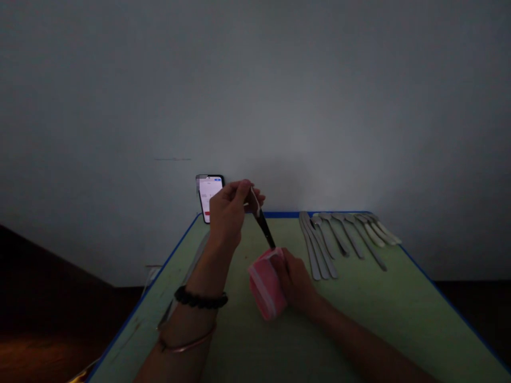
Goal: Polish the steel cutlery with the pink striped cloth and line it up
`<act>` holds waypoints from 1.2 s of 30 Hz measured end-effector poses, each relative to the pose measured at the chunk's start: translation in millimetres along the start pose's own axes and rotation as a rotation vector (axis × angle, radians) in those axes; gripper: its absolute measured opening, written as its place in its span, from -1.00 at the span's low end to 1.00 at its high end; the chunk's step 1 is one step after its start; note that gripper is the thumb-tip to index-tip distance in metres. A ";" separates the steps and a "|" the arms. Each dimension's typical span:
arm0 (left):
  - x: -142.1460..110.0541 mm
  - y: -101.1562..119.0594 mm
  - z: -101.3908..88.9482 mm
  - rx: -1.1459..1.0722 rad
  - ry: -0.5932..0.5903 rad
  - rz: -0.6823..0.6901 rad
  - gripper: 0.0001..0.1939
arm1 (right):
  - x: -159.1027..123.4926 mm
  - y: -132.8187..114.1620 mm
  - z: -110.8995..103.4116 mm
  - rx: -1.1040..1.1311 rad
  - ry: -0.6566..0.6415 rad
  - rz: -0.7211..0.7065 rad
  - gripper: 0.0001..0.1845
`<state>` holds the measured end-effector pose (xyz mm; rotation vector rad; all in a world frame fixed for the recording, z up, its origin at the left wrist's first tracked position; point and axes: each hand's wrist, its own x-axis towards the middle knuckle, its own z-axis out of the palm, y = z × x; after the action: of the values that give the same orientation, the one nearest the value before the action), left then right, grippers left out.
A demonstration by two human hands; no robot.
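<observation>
My left hand (231, 210) is closed, pinching the upper end of a piece of cutlery (264, 229) between thumb and fingers. That piece slants down to the right; it looks dark, with a pale strip near my fingers, and its exact kind is hard to make out. A folded pink cloth (266, 290) with white edging is gripped in my right hand (296, 279), just above the table. The cutlery's lower end meets the top of the cloth, where cloth and fingers hide its tip.
Several knives (317, 250), spoons (351, 234) and pale-handled pieces (377, 232) lie in a row at the right of the green table (359, 330). Another long metal utensil (195, 260) lies partly under my left forearm. A lit phone (204, 194) leans against the wall.
</observation>
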<state>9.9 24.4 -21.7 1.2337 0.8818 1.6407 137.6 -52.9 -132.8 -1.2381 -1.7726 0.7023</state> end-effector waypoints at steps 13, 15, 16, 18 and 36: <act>10.8 -4.6 3.7 -0.643 -0.375 -0.482 -0.58 | -3.2 10.3 5.8 0.110 -0.111 0.023 -0.63; 10.0 -7.2 5.5 -0.648 -0.389 -0.484 -0.57 | -2.7 11.8 7.1 0.121 -0.109 0.043 -0.62; 9.6 -8.2 6.2 -0.649 -0.391 -0.481 -0.57 | -2.4 12.5 7.9 0.129 -0.111 0.052 -0.61; 9.1 -9.8 6.7 -0.654 -0.391 -0.478 -0.57 | -1.8 13.5 9.0 0.139 -0.116 0.063 -0.61; 2.1 10.1 4.8 -0.488 -0.532 -0.409 -0.50 | 0.5 4.2 -2.0 0.152 -0.061 0.057 -0.59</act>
<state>11.9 22.8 -10.6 0.9872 0.3366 1.0366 141.2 -50.9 -135.1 -1.1793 -1.7045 0.8988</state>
